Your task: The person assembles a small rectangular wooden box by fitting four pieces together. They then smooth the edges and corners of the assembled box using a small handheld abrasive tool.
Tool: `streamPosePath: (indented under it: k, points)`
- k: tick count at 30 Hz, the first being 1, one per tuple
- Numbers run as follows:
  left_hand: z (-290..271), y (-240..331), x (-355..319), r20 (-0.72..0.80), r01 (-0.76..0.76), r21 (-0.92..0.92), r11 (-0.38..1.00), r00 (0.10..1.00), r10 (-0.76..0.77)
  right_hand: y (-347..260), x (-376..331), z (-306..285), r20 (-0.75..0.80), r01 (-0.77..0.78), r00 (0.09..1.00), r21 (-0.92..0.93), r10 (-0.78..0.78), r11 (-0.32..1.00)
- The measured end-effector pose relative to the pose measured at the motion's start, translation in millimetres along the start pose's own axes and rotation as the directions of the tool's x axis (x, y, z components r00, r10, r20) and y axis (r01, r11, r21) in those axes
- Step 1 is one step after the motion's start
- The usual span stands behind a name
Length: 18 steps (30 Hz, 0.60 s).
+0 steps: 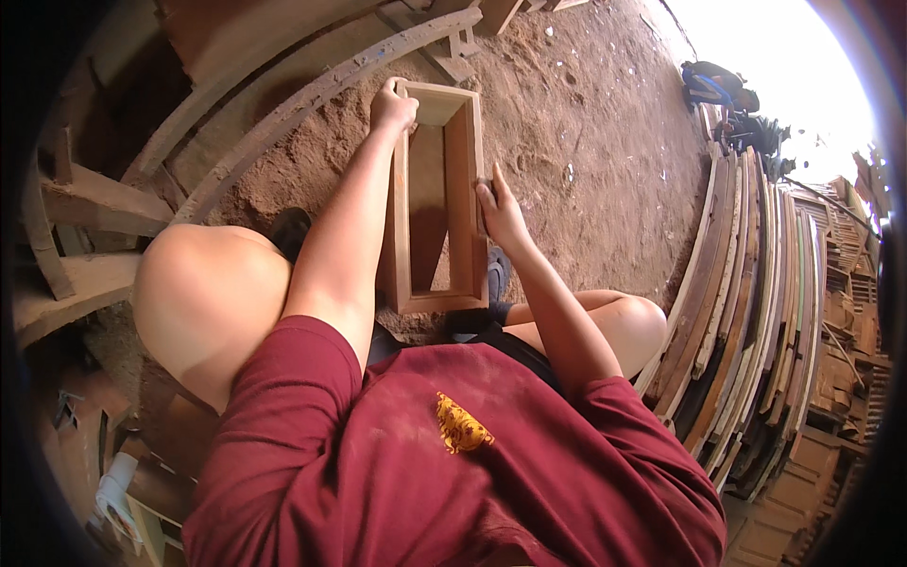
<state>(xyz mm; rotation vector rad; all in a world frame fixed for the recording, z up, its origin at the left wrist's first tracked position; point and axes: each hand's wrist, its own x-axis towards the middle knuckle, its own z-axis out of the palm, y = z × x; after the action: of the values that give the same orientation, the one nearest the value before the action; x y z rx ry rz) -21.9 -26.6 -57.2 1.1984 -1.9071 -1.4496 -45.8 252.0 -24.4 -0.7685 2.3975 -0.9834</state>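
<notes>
Left hand: the left hand is at the far left corner of the wooden box frame; the fingers are closed around the top edge and grip it.
Left arm: it is stretched out almost straight, going forward from the red sleeve over the left knee.
Right hand: the right hand lies against the outer face of the right side board of the frame, about at its middle; the fingers are pressed flat on the wood. If something small is under them, I cannot tell.
Right arm: it is bent a little at the elbow and goes forward above the right knee.
Wooden box frame: a long open rectangle of light brown boards, it stands between the two knees on the sawdust floor, with its near end close to the person's body.
Around: a stack of long planks lies at the right, well apart from the frame; a curved grey beam passes just beside the left hand.
</notes>
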Motion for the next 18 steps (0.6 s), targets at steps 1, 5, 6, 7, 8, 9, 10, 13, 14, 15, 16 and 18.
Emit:
streamPosePath:
  k: [1, 5, 6, 7, 8, 9, 10, 13, 14, 15, 16, 18]
  points:
    - [1, -2, 4, 0.001, -0.008, -0.006, 1.0, 1.0, 0.008, 1, -17, -1, 0.012, 0.001, 1.0, 0.046, -0.001, 0.999]
    - [-2, -8, 10, 0.018, -0.007, -0.001, 1.0, 1.0, 0.007, -3, -94, -9, 0.139, -0.125, 0.984, 0.073, 0.114, 0.99]
    - [1, -7, 9, 0.017, -0.009, 0.018, 1.0, 1.0, 0.008, 4, -113, -10, 0.124, -0.105, 0.987, 0.019, 0.102, 0.994]
    - [4, -7, 8, 0.01, -0.011, 0.038, 0.999, 1.0, 0.011, 13, -128, -8, 0.112, -0.08, 0.99, -0.034, 0.083, 0.996]
    - [5, -7, 7, 0.001, -0.013, 0.056, 0.998, 1.0, 0.013, 15, -137, -5, 0.081, -0.096, 0.992, -0.055, 0.101, 0.994]
    - [7, -7, 7, 0.006, -0.012, 0.057, 0.998, 1.0, 0.012, 11, -134, -5, 0.074, -0.109, 0.991, -0.037, 0.111, 0.993]
    - [6, -8, 8, 0.009, -0.01, 0.058, 0.998, 1.0, 0.01, 4, -131, -5, 0.07, -0.119, 0.99, -0.019, 0.12, 0.993]
    - [5, -9, 8, 0.009, -0.01, 0.039, 0.999, 1.0, 0.01, -6, -102, -2, 0.047, -0.156, 0.987, 0.02, 0.155, 0.988]
    - [4, -9, 8, 0.019, 0.0, 0.034, 0.999, 1.0, -0.001, -12, -87, -1, 0.04, -0.17, 0.985, 0.011, 0.169, 0.985]
    - [1, -8, 8, 0.023, 0.01, 0.031, 0.999, 1.0, -0.011, -18, -70, 1, 0.036, -0.178, 0.983, 0.003, 0.178, 0.984]
    - [5, -7, 5, -0.016, -0.027, 0.051, 0.998, 0.999, 0.028, -14, -55, 3, -0.007, -0.128, 0.992, 0.049, 0.128, 0.991]
    - [6, -6, 5, -0.007, -0.037, 0.038, 0.999, 0.999, 0.037, -1, -18, 12, -0.08, -0.03, 0.996, 0.041, 0.033, 0.999]
